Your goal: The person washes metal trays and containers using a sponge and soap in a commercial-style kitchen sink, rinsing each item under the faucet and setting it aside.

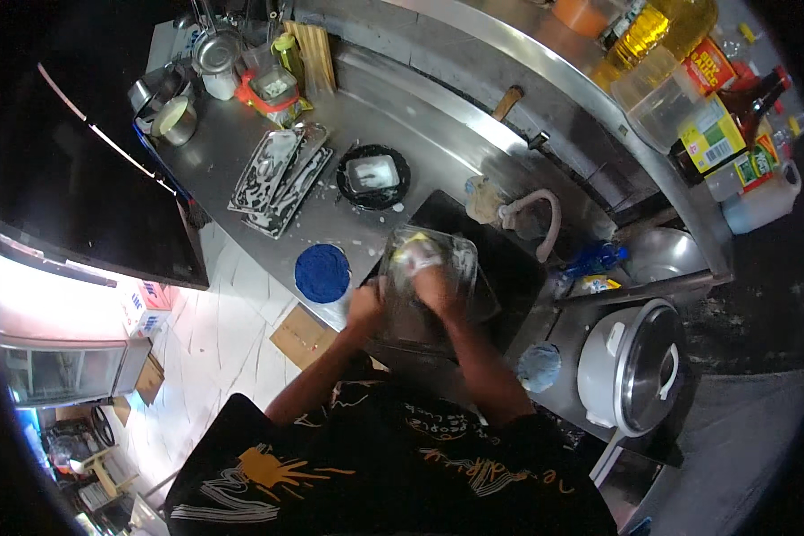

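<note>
My left hand [367, 305] grips the left edge of a rectangular tray [464, 268], wet with suds, over the dark sink [509, 261]. Inside the tray my right hand [434, 285] presses a blurred yellow and whitish sponge or cloth [415, 251]. To the upper left, several soapy rectangular metal trays [268, 171] lie overlapping on the steel counter [234, 127]. Nearer stands a round black dish [343, 181] with a small soapy container [373, 173] in it. A round blue-topped container [322, 273] is beside my left hand.
A curved faucet hose [551, 224] with a cloth [484, 199] at its base rises behind the sink. A white rice cooker [603, 368] stands at the right. Bottles [723, 134] fill the upper-right shelf. Metal pots [174, 120] and a wooden board [313, 50] stand at the counter's far left.
</note>
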{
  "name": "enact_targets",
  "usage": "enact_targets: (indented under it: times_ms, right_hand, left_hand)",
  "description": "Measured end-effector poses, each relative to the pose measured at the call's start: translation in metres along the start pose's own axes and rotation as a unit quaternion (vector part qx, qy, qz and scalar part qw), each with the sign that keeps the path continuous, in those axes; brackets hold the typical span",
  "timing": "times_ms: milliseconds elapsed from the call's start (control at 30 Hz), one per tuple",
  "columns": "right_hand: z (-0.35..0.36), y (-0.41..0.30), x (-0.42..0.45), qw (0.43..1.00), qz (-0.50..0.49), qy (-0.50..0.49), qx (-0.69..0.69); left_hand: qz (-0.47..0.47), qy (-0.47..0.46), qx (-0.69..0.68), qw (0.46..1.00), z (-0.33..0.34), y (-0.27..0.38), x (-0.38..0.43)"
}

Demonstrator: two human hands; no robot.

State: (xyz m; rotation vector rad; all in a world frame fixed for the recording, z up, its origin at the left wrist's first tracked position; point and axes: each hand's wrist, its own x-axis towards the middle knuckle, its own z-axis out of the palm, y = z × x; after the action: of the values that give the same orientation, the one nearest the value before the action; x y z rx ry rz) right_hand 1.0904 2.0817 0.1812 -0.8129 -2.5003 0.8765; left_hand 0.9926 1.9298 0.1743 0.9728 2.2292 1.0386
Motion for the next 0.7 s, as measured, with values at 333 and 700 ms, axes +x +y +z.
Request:
enact_targets:
  times_ms: [333,700]
  right_hand:
    - [0.044,-0.059,-0.070,0.970,0.050,-0.182,-0.153]
    - [-0.049,-0.062,-0.096,0.641,0.185,0.167,0.726]
  left_hand:
    - [0.030,0.077,0.018,0.996,-0.059,-0.050,0.061]
    - [-0.006,0.312,0.111,0.944,-0.150,-0.213,0.201]
